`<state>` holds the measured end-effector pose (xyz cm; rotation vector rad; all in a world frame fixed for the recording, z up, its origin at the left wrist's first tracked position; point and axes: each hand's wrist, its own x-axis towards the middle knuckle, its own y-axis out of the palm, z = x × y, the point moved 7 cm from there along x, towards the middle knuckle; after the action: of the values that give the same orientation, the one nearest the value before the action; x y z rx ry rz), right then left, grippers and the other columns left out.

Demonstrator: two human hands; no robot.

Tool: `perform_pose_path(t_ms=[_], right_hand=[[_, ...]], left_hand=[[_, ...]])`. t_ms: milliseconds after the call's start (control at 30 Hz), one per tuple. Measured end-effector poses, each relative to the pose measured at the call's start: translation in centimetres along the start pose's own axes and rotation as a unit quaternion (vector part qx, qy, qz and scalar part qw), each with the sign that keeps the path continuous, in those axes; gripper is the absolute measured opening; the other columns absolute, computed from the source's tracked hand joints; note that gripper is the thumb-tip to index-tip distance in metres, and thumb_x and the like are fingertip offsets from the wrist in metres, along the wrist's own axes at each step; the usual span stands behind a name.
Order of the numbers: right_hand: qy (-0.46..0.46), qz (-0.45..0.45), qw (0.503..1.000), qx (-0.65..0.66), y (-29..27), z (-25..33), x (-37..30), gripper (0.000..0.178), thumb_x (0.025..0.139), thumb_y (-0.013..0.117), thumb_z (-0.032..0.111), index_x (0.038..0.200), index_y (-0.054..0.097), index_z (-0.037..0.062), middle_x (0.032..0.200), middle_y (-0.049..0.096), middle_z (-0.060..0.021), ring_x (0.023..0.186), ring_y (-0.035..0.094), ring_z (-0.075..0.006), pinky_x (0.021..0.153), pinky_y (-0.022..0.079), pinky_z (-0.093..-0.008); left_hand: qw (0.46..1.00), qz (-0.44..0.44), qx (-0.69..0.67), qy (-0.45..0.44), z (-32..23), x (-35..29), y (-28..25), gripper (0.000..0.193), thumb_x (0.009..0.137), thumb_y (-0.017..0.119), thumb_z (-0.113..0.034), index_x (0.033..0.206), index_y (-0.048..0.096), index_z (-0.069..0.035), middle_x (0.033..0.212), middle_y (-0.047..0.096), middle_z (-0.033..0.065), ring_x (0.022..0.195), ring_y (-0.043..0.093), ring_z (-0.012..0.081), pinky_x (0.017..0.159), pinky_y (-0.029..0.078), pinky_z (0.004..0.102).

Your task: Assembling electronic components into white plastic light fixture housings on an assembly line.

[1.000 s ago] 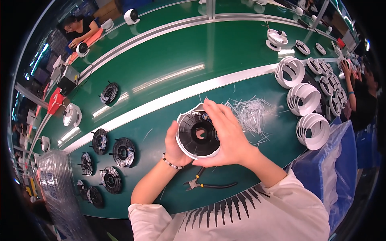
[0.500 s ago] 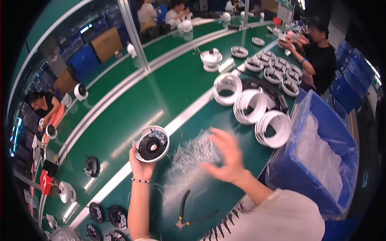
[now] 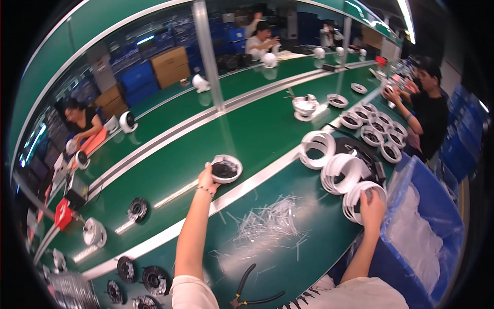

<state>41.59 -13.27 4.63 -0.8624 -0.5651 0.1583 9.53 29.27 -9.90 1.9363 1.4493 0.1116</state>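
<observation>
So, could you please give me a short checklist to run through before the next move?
1. White bowl in the left hand: ok.
2. Black part inside the bowl: ok.
3. Bowl touching the green counter beneath it: cannot tell.
4. Right hand at the nearest stack of white rings: ok.
5. Right hand gripping just one ring: cannot tell.
6. Table free of loose strips: not ok, a heap lies between the arms.

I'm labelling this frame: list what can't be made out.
Head view:
- Left hand: fingers beneath the round white plastic shell, hidden by it.
- Right hand: its grip on the stacked white plastic rings, hidden by itself.
- Black-handled metal pliers: tips, cut off by the lower edge.
</observation>
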Motion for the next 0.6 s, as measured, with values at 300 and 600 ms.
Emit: perform_pose_path(t_ms=[300,600], right_hand=[[-0.055,0.008,0.998,0.013,1.5,-0.6,2.7,0.052,0.081,0.050,0.039,0.061,0.052,-0.0082,0.052,0.047,-0.0199,0.047,0.044,-0.0260,0.050,0.033,-0.0402],[-0.127,0.052,0.990,-0.016,2.4,-5.6,5.6,0.045,0.076,0.058,0.029,0.053,0.041,-0.0051,0.045,0.038,-0.0132,0.044,0.032,-0.0167,0.045,0.029,-0.0382]], left_hand=[[0.868,-0.163,0.337,0.327,-8.1,-4.0,-3.9,0.040,0.076,0.061,-0.027,0.104,0.054,0.000,0.103,0.058,0.0143,0.097,0.055,0.0228,0.086,0.041,0.0310],[0.587,-0.403,0.624,0.322,-19.4,-11.3,-16.2,0.029,0.071,0.058,-0.016,0.098,0.054,-0.006,0.106,0.052,0.0112,0.110,0.042,0.0264,0.090,0.035,0.0407]])
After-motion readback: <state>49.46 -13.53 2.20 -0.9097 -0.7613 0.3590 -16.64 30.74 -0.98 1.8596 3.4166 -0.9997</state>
